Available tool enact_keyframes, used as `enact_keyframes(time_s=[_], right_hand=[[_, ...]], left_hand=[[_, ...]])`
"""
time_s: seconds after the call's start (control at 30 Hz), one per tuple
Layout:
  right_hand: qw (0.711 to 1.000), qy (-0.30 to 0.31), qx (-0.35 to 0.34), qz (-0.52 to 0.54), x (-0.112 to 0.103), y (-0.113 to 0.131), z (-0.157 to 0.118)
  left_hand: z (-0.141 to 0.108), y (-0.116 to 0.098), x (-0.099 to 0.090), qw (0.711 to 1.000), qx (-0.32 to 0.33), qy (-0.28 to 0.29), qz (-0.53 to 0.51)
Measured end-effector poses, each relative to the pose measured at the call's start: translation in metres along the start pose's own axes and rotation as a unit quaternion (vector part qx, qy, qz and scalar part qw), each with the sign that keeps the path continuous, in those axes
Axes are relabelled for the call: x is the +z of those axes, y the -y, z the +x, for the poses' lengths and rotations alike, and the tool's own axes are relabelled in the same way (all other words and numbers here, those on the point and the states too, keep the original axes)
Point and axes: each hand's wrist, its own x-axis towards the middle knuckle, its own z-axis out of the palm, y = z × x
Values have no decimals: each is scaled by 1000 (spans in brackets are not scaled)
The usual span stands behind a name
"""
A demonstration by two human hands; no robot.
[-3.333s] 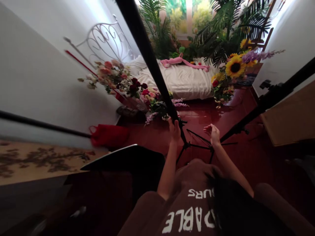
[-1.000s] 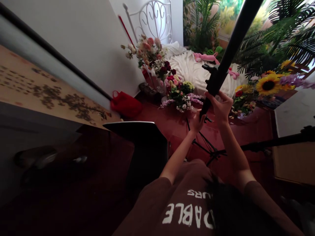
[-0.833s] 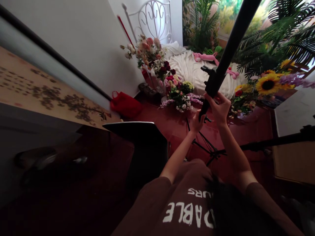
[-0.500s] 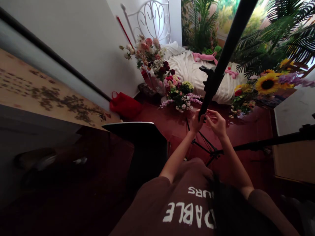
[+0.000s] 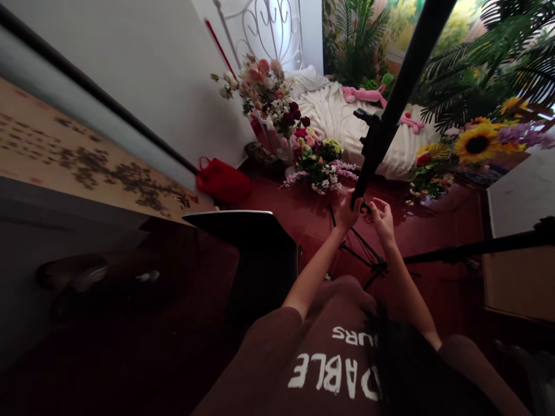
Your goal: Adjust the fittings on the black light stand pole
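A black light stand (image 5: 392,110) slants up through the middle, with a dark clamp (image 5: 367,124) partway along it. My left hand (image 5: 347,212) wraps around the pole low down, below that clamp. Beside it my right hand (image 5: 381,221) is closed, thumb and fingertips pinching at a small black knob (image 5: 365,206) on the pole's side. Below my hands, the thin black legs (image 5: 362,245) of the stand spread over the dark red floor.
Artificial flowers (image 5: 318,156) and a white-draped bed (image 5: 329,112) lie ahead. Sunflowers (image 5: 477,143) stand at the right. A second black pole (image 5: 472,251) crosses in from the right. A black chair-like panel (image 5: 264,248) and a red bag (image 5: 223,180) are at my left.
My right hand's fingers, more spread before, have drawn together at the knob. My left hand keeps its hold on the pole. The view has shifted slightly.
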Motion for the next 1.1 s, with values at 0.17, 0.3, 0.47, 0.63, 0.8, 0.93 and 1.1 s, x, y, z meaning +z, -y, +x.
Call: enact_keyframes(time_s=[0.17, 0.3, 0.47, 0.63, 0.8, 0.93, 1.1], right_hand=[[961, 96, 179, 189, 4, 14, 11], [945, 117, 208, 222, 1, 22, 5], [991, 33, 102, 79, -3, 15, -14], [992, 9, -48, -113, -8, 8, -21], [945, -26, -148, -291, -7, 9, -21], [923, -34, -164, -345, -4, 6, -16], [930, -52, -141, -335, -1, 3, -9]], left_hand=[[-1, 0, 1, 1000, -15, -2, -4], [-1, 1, 1, 1000, -19, 0, 2], [-2, 1, 1, 1000, -23, 5, 9], [-2, -1, 0, 1000, -24, 3, 12], [-1, -4, 0, 1000, -27, 2, 8], [-2, -5, 0, 999, -38, 5, 0], [-3, -3, 1, 999, -32, 4, -5]])
